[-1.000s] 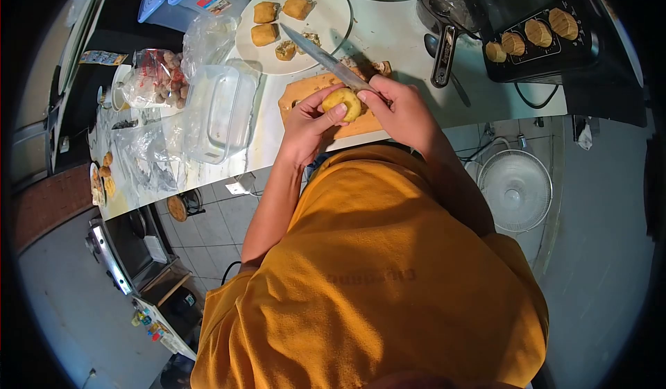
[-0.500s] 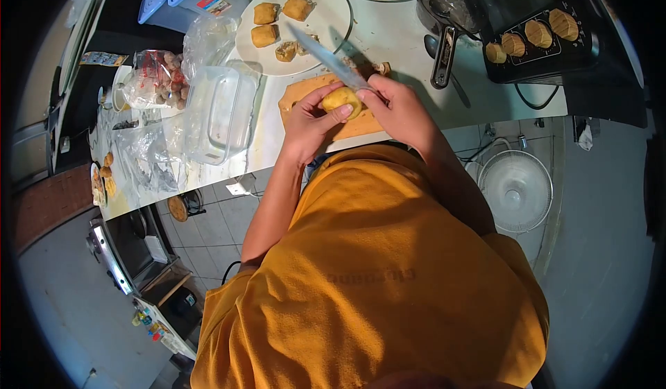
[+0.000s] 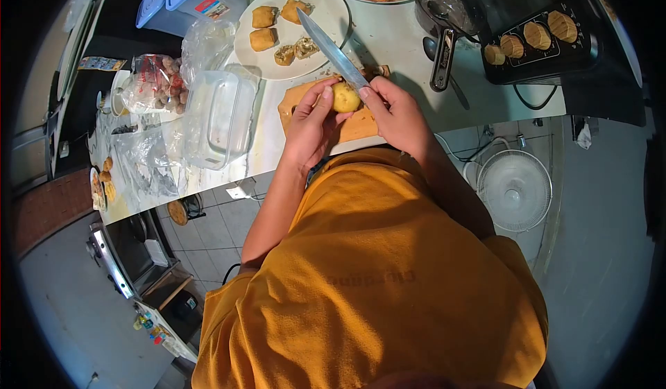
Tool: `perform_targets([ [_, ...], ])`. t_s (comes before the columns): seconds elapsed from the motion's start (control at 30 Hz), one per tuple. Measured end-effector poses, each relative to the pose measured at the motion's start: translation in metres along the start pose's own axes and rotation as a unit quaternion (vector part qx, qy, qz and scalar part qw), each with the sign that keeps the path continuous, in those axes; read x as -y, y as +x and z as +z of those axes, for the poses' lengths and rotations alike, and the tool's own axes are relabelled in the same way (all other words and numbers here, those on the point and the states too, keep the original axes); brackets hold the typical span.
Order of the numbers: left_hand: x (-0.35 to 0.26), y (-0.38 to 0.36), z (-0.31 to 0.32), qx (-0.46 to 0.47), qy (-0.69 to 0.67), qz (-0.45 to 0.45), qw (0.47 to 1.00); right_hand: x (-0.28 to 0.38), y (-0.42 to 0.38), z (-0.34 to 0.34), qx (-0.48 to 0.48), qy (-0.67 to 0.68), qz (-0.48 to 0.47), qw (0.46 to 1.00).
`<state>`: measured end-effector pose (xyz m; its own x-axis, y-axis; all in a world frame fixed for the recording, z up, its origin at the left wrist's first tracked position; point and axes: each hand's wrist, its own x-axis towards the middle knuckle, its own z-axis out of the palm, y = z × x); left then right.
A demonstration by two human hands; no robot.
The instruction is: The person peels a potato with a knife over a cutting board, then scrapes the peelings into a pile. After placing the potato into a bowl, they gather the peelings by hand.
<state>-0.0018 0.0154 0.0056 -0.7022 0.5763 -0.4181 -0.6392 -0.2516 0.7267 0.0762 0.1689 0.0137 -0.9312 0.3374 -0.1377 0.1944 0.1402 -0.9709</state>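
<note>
A pale countertop [image 3: 409, 49] carries a wooden cutting board [image 3: 295, 101] at its near edge, a white plate [image 3: 333, 14] behind it, a clear plastic container [image 3: 218, 115] to the left, a black saucepan [image 3: 447, 7] and a dark muffin maker [image 3: 538, 42] toward the right end.

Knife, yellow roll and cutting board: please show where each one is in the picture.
knife [image 3: 329, 46]: head view, middle of the blade.
yellow roll [image 3: 345, 98]: head view, its exposed top.
cutting board [image 3: 295, 98]: head view, bare left part.
</note>
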Motion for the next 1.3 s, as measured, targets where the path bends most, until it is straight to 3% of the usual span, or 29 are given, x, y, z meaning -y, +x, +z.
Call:
perform_targets([
  [0.23, -0.003, -0.004, -0.004, 0.036, -0.034, -0.021, 0.999, 0.005, -0.002, 0.000, -0.011, 0.007, 0.004, 1.000],
  [0.4, -0.002, -0.004, -0.008, 0.032, -0.001, 0.012, 0.999, 0.016, -0.007, -0.002, -0.022, 0.008, 0.046, 0.999],
  [0.53, -0.002, -0.004, -0.005, 0.027, -0.039, 0.016, 0.999, 0.011, -0.006, 0.001, -0.004, -0.015, -0.007, 1.000],
  [0.57, -0.002, -0.005, -0.006, 0.012, 0.002, 0.023, 1.000, 0.007, -0.004, 0.002, -0.005, -0.041, -0.046, 0.998],
  [0.73, 0.007, -0.003, -0.010, -0.014, 0.035, 0.024, 0.999, -0.003, 0.002, 0.008, -0.029, -0.031, -0.013, 0.999],
  [0.8, 0.006, -0.003, -0.010, -0.006, 0.117, 0.072, 0.991, 0.000, 0.001, 0.005, -0.031, -0.014, -0.012, 0.999],
  [0.9, 0.004, -0.006, -0.009, 0.010, 0.153, 0.112, 0.982, 0.006, 0.000, 0.000, 0.025, -0.059, -0.047, 0.997],
  [0.97, 0.003, -0.008, -0.007, 0.014, 0.153, 0.105, 0.982, -0.001, 0.006, 0.002, -0.021, -0.056, 0.000, 0.998],
  [1.1, 0.005, -0.005, -0.010, 0.015, 0.162, 0.129, 0.978, -0.007, 0.006, 0.000, -0.006, -0.014, -0.012, 1.000],
  [1.17, 0.001, -0.008, -0.009, 0.018, 0.165, 0.127, 0.978, -0.001, 0.003, -0.003, 0.049, -0.038, -0.034, 0.997],
  [1.3, 0.003, -0.008, -0.011, 0.015, 0.165, 0.110, 0.980, -0.006, 0.008, 0.001, 0.009, -0.018, -0.024, 0.999],
])
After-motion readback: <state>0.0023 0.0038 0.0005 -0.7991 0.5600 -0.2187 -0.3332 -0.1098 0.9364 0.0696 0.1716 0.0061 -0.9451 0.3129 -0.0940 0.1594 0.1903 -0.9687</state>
